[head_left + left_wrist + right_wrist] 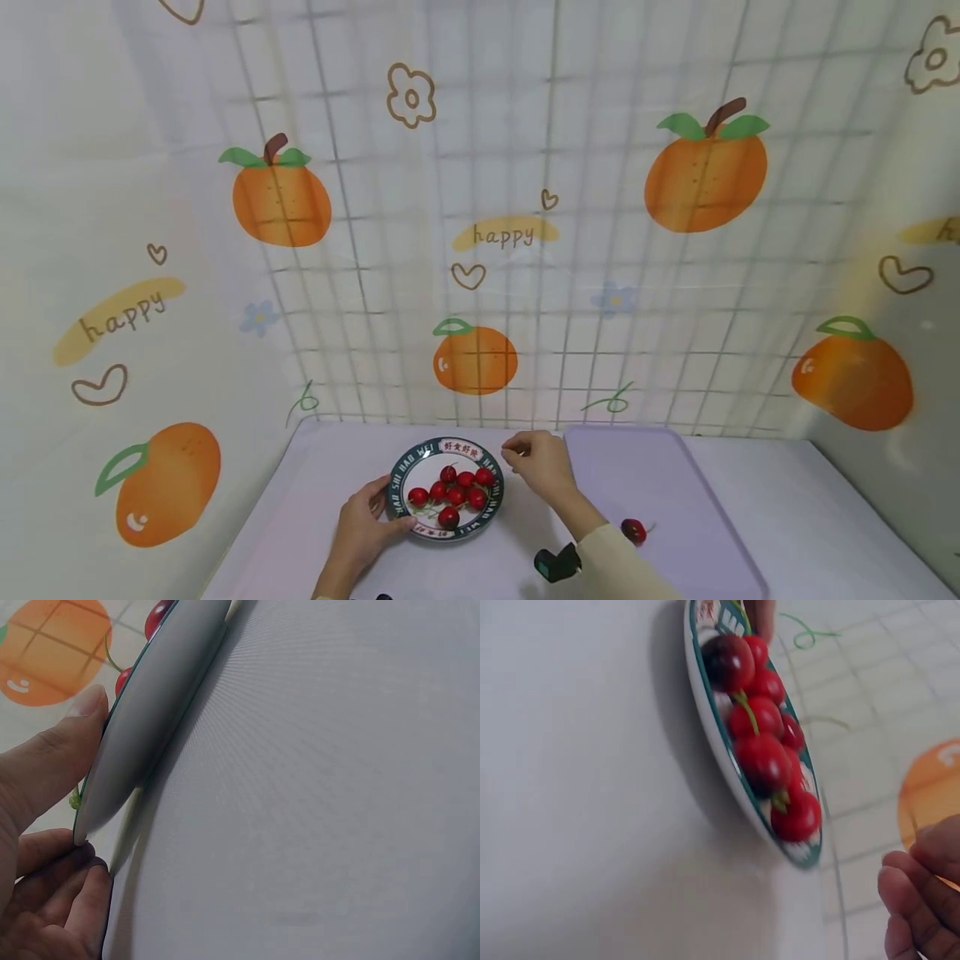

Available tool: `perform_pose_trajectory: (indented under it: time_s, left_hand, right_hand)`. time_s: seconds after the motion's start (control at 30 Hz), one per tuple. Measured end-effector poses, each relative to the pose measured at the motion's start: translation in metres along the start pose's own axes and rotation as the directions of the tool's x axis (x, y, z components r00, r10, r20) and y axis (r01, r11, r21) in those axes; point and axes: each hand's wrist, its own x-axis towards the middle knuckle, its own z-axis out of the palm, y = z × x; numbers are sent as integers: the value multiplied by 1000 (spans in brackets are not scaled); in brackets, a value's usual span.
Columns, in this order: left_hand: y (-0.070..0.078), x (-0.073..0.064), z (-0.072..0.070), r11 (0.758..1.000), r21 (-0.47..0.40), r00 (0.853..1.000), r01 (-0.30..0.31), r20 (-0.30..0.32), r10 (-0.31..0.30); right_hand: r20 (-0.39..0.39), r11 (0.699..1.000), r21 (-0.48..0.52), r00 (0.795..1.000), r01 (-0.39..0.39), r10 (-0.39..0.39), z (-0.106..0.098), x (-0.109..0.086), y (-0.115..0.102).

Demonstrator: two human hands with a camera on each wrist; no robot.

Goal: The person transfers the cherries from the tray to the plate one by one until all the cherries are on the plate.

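Note:
A round plate (397, 492) with a dark green lettered rim holds several red cherries (457, 494) with green stems. My left hand (362, 523) grips the plate's left side; in the left wrist view its thumb (88, 712) lies over the rim and the fingers are bent at the edge below. To the right of the plate, apart from its rim, is my right hand (538, 462). Its fingers (907, 889) are loosely bent toward the thumb, and no object shows between them in the right wrist view.
A pale purple tray (675, 483) lies right of the plate on the white table (315, 467). One dark red cherry (633, 531) with a stem rests on it, close to the right sleeve (618, 562). Behind stands a white curtain (480, 167) printed with oranges, over a grid.

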Motion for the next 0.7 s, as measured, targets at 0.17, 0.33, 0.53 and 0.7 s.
perform_pose_trajectory:
  time_s: [0.17, 0.33, 0.53, 0.7]
  left_hand:
    - [1, -1, 1, 1000, -1, 1000, 11, 0, -11]
    - [2, -3, 2, 1000, 0, 1000, 17, 8, -17]
    - [6, -5, 1, 1000, 12, 1000, 26, 4, -26]
    - [8, -6, -3, 1000, 19, 1000, 6, 2, -6]
  right_hand:
    - [-19, 1000, -22, 1000, -21, 21, -26, -7, 12]
    - [-41, 998, -39, 998, -51, 49, -53, -16, 28]
    - [-61, 997, -55, 996, -60, 57, -83, -24, 45]
    - [-70, 993, -93, 996, -68, 62, -104, -29, 57]
